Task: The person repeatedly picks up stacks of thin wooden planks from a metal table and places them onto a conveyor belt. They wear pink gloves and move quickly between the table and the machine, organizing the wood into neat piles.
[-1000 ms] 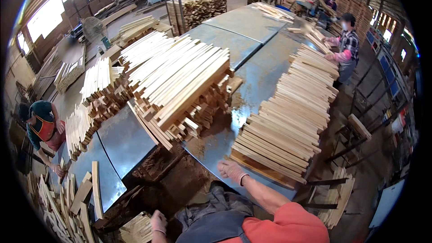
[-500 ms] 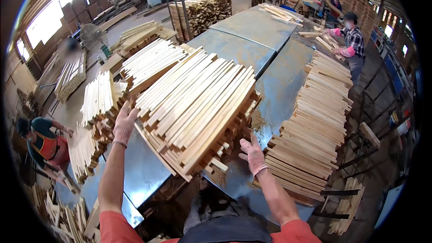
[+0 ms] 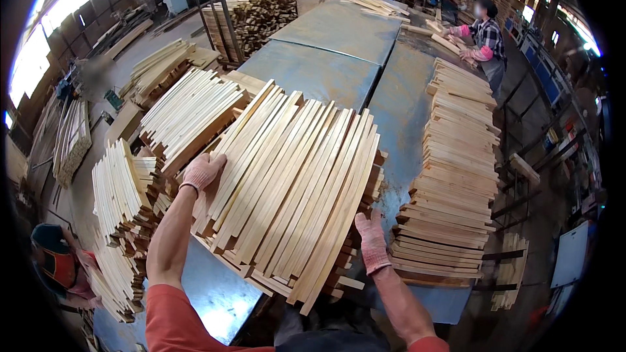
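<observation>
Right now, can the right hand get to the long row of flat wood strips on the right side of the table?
Probably yes. The right hand rests on the near edge of the big bundle of sticks, and the row of flat strips lies just beside it on the metal table, with nothing between them.

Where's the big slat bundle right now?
In the head view the slat bundle lies centre frame on the grey table, between the left hand and right hand.

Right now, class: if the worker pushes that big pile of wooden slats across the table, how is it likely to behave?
The pile of wooden slats looks loose, with no strap visible, so it would probably fan out rather than slide as one. Both the left hand and the right hand press its sides, suggesting weight. Single slats look thin and stiff, and the ragged front ends might snag.
</observation>
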The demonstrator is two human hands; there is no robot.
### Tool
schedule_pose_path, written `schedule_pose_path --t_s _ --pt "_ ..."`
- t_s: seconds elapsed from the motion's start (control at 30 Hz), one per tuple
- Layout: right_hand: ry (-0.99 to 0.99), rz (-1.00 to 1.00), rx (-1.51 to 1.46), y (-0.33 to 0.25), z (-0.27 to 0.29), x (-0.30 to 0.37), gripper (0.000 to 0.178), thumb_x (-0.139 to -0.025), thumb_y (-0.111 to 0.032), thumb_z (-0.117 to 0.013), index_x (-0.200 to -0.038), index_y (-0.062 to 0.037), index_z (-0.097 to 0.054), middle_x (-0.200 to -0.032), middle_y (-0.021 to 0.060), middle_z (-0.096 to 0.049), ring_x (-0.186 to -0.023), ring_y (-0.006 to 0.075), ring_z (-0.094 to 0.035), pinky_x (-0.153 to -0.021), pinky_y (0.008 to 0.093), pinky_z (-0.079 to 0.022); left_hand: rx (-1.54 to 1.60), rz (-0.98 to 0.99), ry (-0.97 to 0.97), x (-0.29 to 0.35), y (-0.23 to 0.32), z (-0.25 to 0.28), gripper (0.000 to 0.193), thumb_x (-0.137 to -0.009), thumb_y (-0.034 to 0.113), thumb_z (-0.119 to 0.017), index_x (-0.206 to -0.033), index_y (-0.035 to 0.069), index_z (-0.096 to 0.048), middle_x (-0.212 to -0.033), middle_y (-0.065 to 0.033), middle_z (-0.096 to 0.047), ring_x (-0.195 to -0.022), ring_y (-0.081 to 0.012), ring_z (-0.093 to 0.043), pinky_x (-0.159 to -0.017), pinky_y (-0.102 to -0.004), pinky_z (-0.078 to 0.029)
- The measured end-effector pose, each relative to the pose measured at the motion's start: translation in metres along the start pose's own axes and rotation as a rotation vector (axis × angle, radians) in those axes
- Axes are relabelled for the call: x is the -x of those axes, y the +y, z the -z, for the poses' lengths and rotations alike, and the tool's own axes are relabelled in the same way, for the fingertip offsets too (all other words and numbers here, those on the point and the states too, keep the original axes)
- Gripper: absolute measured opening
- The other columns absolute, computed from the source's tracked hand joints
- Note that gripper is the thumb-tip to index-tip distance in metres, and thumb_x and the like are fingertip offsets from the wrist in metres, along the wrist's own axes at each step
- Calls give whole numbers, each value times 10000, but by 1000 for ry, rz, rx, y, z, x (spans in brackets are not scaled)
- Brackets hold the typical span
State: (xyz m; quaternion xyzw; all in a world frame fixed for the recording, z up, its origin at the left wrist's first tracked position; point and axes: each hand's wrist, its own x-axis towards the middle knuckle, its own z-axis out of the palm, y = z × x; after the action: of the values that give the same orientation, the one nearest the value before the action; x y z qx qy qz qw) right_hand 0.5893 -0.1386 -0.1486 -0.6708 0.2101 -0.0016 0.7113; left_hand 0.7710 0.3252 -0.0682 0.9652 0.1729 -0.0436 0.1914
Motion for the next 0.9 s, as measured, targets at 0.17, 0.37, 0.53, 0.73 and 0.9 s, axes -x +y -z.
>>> schedule_pose_path --t_s 0.17,0.37,0.53,0.73,0.9 --pt "-35 -17 -116 -3 9 -1 781 -1066 -490 -632 -1576 55 -404 -1483 176 -604 -1350 262 -589 -1098 360 -473 26 -169 -108 56 2 13 594 -939 587 -704 -962 -3 -774 -851 -197 -763 -823 -304 -748 -805 -429 -567" --pt "-222 -318 -451 -39 59 -14 483 -1077 -367 -623 -1378 10 -649 -1278 83 -722 -1135 175 -695 -1007 335 -559 124 -143 -258 117 -20 2 537 -973 531 -703 -1107 17 -782 -902 -139 -789 -864 -241 -761 -828 -377 -584" --pt "-342 -396 -224 -68 66 -24 512 -1082 -321 -593 -1437 47 -625 -1392 127 -693 -1258 210 -661 -1115 354 -498 -249 -827 -15 49 -66 -46 163 -966 183 -619 -994 28 -660 -1040 -230 -655 -1073 -454 -598 -938 -552 -472" --pt "-297 -217 118 -59 48 -43 818 -919 -648 -713 -1441 -20 -661 -1548 191 -594 -1462 302 -518 -1242 373 -337 385 -226 -363 9 -62 -63 180 -975 131 -587 -1120 25 -597 -996 -234 -620 -962 -386 -598 -881 -474 -498" --pt "-312 -184 -95 -58 51 -35 692 -912 -524 -786 -1352 4 -702 -1300 122 -730 -1193 216 -651 -1082 337 -453 829 28 -454 48 -17 -33 228 -956 174 -595 -1136 35 -611 -1041 -199 -648 -969 -342 -625 -865 -444 -526"
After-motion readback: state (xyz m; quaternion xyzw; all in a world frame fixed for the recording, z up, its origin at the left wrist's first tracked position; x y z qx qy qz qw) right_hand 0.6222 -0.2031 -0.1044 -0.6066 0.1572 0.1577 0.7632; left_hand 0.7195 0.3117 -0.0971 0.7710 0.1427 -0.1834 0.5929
